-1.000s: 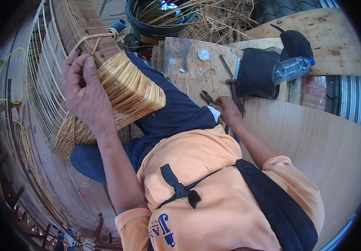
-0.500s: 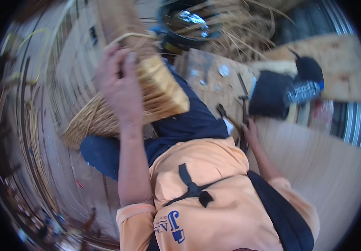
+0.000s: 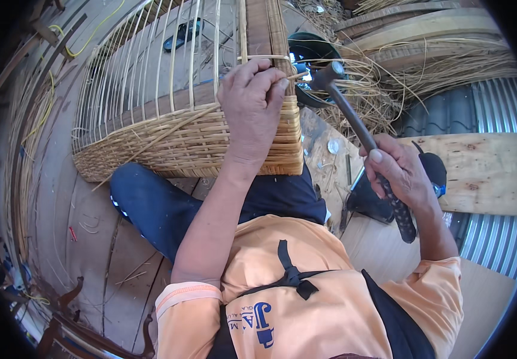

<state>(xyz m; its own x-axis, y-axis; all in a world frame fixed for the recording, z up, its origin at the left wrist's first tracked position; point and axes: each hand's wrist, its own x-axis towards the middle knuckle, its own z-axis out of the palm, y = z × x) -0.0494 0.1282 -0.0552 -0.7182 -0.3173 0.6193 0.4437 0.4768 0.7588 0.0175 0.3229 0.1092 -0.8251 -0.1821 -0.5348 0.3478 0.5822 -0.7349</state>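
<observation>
In front of me lies a wooden frame (image 3: 265, 30) with woven rattan (image 3: 169, 152) across its near side and around its corner. Thin upright rattan spokes (image 3: 173, 66) rise from the weave. My left hand (image 3: 249, 113) is closed at the corner post, pinching a rattan strand (image 3: 298, 76) whose short end sticks out past the fingers towards the right. A hammer (image 3: 351, 113) is gripped in my right hand (image 3: 401, 170), raised and tilted, its head close to that strand end. The hammer's handle is wrapped in dark, patterned material.
A dark bucket (image 3: 315, 45) stands beyond the corner, beside a heap of loose rattan strands (image 3: 366, 90). Curved wooden pieces (image 3: 420, 27) are stacked at the far right. A dark bag (image 3: 372, 200) and a board (image 3: 480, 170) lie to the right. Long strips run along the left.
My right hand has come up from the board with the hammer and moved it near the frame's corner. My left hand has shifted right in view and now pinches the strand at the post.
</observation>
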